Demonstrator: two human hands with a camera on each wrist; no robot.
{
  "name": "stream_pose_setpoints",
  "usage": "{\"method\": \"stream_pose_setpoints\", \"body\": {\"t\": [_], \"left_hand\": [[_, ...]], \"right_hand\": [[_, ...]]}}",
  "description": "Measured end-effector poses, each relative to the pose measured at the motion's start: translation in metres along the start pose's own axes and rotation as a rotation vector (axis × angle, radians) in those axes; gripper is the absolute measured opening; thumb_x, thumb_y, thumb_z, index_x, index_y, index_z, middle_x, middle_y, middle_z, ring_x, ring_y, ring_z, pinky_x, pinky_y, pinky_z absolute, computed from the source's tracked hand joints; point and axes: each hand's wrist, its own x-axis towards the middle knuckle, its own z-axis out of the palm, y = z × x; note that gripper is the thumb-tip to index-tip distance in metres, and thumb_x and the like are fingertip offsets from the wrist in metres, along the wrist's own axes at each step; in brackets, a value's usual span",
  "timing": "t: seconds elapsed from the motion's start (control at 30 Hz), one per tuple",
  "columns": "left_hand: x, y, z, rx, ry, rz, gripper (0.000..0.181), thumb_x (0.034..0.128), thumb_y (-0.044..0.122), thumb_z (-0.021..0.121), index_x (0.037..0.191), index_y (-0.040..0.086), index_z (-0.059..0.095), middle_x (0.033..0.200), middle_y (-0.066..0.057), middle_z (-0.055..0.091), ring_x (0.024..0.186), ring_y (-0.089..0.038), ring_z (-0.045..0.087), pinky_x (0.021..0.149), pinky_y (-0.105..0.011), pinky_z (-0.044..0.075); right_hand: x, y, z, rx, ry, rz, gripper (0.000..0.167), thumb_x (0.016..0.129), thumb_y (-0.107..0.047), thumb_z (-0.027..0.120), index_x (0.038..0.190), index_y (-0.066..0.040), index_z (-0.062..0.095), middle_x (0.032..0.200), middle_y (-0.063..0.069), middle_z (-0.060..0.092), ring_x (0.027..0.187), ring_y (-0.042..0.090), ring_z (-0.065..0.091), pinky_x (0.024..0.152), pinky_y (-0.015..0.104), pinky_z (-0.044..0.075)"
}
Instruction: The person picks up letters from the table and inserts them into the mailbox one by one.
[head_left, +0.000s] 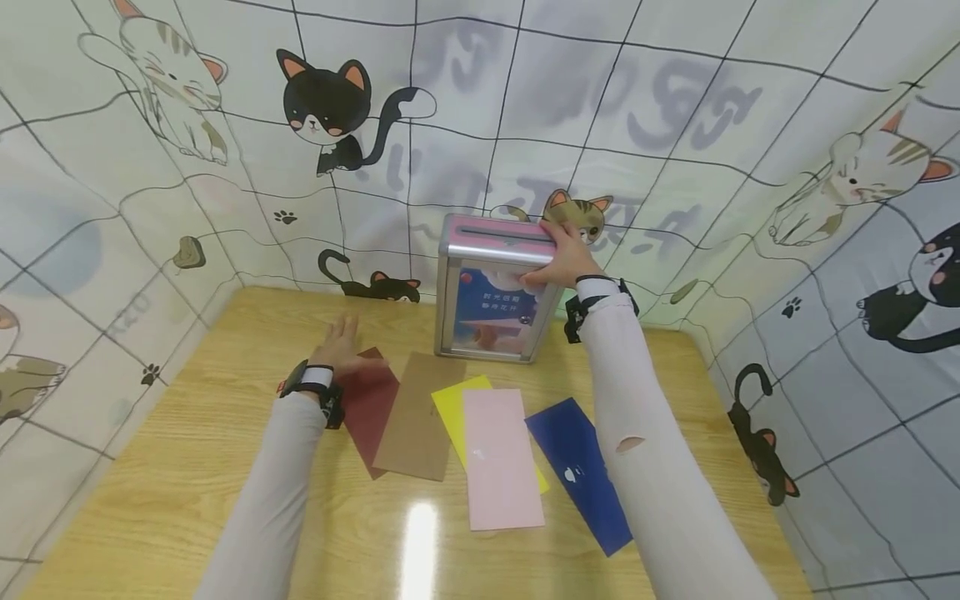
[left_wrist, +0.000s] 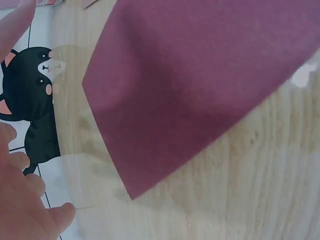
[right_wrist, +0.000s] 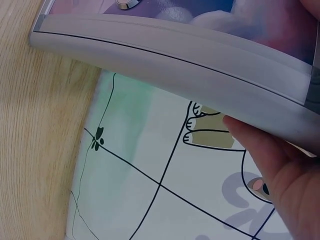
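Observation:
At the back of the table an upright suggestion box [head_left: 491, 287] has a silver frame, a pink slotted top and a printed front panel. My right hand [head_left: 564, 257] grips its upper right corner, thumb on the front and fingers over the top and side. In the right wrist view, fingers [right_wrist: 267, 165] press against the silver side frame [right_wrist: 175, 70]. My left hand [head_left: 341, 350], fingers extended, is at the upper end of a dark red envelope [head_left: 367, 417]. The left wrist view shows the envelope [left_wrist: 165, 100] beside the spread fingers, not held.
Right of the red envelope lie a brown envelope [head_left: 423, 417], a yellow envelope [head_left: 453, 404] partly under a pink envelope [head_left: 502, 467], and a blue envelope [head_left: 577, 467] partly covered by my right sleeve. A cat-printed cloth [head_left: 480, 108] hangs behind the wooden table [head_left: 360, 533].

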Motion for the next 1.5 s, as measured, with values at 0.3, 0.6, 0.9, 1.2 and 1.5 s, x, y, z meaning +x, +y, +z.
{"method": "stream_pose_setpoints", "body": {"t": [0.3,0.6,0.9,1.2,1.5], "left_hand": [[-0.006,-0.014,0.011,0.003,-0.013,-0.012,0.118,0.0655,0.062,0.065,0.145,0.002,0.002,0.148,-0.027,-0.006,0.132,-0.048,-0.005,0.097,-0.071,0.014],[-0.014,-0.016,0.021,0.010,-0.025,-0.034,0.121,0.0617,0.064,0.067,0.143,-0.004,0.008,0.146,-0.031,-0.001,0.132,-0.050,-0.001,0.095,-0.072,0.017],[-0.018,-0.015,0.024,0.020,-0.039,-0.040,0.120,0.0620,0.062,0.068,0.143,-0.005,0.008,0.146,-0.032,0.002,0.132,-0.050,0.001,0.097,-0.069,0.019],[-0.016,-0.023,0.034,0.038,-0.020,-0.026,0.119,0.0592,0.054,0.074,0.142,-0.004,0.012,0.144,-0.034,0.006,0.130,-0.052,0.005,0.095,-0.071,0.019],[-0.015,-0.025,0.037,0.046,-0.016,-0.046,0.119,0.0570,0.051,0.077,0.141,-0.005,0.015,0.144,-0.035,0.006,0.129,-0.053,0.008,0.095,-0.071,0.018]], "right_hand": [[0.001,-0.001,0.003,0.014,0.004,-0.006,0.106,0.059,-0.034,0.083,0.145,-0.021,0.022,0.148,0.015,0.012,0.123,0.036,0.031,0.100,0.051,0.032],[0.000,-0.001,0.005,0.002,0.012,-0.006,0.106,0.059,-0.035,0.083,0.145,-0.020,0.022,0.147,0.015,0.015,0.122,0.035,0.032,0.100,0.050,0.033],[-0.002,0.001,0.003,0.004,0.008,-0.012,0.105,0.061,-0.034,0.082,0.145,-0.019,0.021,0.147,0.015,0.012,0.123,0.036,0.031,0.100,0.051,0.032],[0.003,0.006,0.004,0.010,0.032,-0.042,0.107,0.056,-0.035,0.083,0.145,-0.020,0.024,0.143,0.016,0.018,0.117,0.035,0.036,0.097,0.051,0.035],[0.005,0.006,0.004,0.007,0.028,-0.038,0.108,0.056,-0.036,0.084,0.144,-0.021,0.025,0.146,0.015,0.014,0.120,0.036,0.034,0.099,0.052,0.033]]}}
